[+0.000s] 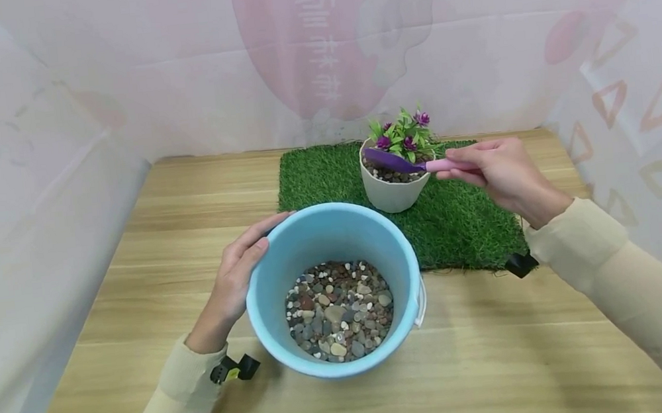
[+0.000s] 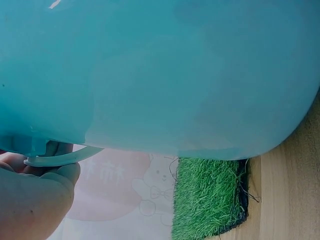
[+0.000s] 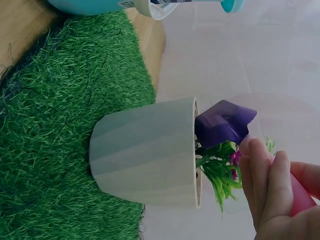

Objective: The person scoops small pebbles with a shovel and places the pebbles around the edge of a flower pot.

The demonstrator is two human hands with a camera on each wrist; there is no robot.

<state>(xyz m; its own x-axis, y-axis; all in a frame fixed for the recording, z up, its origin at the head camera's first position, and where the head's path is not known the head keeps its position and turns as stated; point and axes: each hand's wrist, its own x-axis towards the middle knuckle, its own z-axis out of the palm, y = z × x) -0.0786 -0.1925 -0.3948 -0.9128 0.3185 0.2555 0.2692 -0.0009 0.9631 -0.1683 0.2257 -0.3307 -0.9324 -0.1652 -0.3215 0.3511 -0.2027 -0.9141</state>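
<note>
My right hand [image 1: 504, 173] grips the pink handle of a small garden trowel [image 1: 395, 161]. Its purple blade is tilted over the rim of a white flower pot [image 1: 395, 193], beside a plant with green leaves and purple flowers [image 1: 404, 134]. In the right wrist view the blade [image 3: 225, 122] dips at the pot's mouth. My left hand [image 1: 235, 272] holds the left side of a light blue bucket [image 1: 393, 227], thumb at the rim. Mixed pebbles [image 1: 341, 312] cover the bucket's bottom. The left wrist view shows fingers by the bucket's white handle [image 2: 60, 159].
The pot stands on a green artificial grass mat [image 1: 322, 174] at the back of the wooden table [image 1: 198, 199]. Printed pale cloth [image 1: 188, 94] hangs behind and at both sides. The bucket stands in front of the mat, overlapping its near edge in the head view.
</note>
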